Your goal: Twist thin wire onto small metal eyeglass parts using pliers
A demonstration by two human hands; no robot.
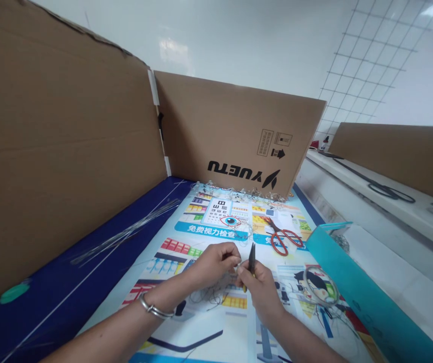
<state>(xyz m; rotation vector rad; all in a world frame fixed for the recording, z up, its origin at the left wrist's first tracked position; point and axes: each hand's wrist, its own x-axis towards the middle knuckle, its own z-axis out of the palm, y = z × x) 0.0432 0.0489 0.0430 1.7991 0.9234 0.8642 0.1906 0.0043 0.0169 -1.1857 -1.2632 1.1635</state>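
Note:
My left hand (220, 261) is closed in a pinch near the middle of the printed sheet; what it pinches is too small to make out, though thin wire lies just below it. Close beside it, my right hand (257, 282) is wrapped round a pair of pliers (252, 254) with dark jaws pointing up and away. Its thumb and finger nearly touch the left fingertips. Loose thin wire (214, 297) tangles under the hands. Beyond them lie red-handled scissors (282, 237), blades toward the cardboard. A coil of wire (320, 286) rests to the right.
Tall cardboard panels (235, 131) stand at the back and left. Straight wires (125, 234) lie on the blue surface at left. Wire scraps (254, 194) line the back panel's foot. A teal box (375, 292) stands at right, beside a white ledge (382, 181) with a black cable.

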